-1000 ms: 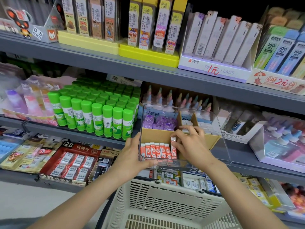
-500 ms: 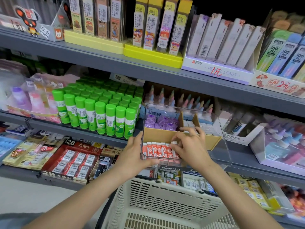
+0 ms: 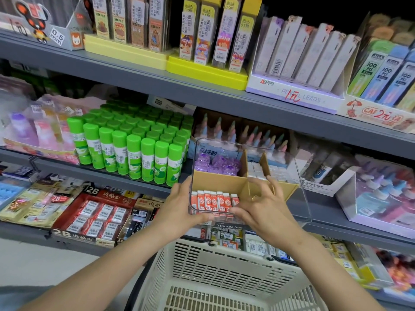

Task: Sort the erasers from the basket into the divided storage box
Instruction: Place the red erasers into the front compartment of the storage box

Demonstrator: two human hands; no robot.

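Clear storage box (image 3: 301,176) gripped by left hand (image 3: 179,207), right hand (image 3: 262,209) fingers spread inside.

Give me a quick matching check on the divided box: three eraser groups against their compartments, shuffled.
Things:
1. red-and-white sleeved erasers
2. purple wrapped erasers
3. plain white erasers

Places in the clear plastic storage box with cardboard dividers:
A. far left compartment
B. far right compartment
C. near left compartment, beside the left hand

Pairs: 1-C, 2-A, 3-B.
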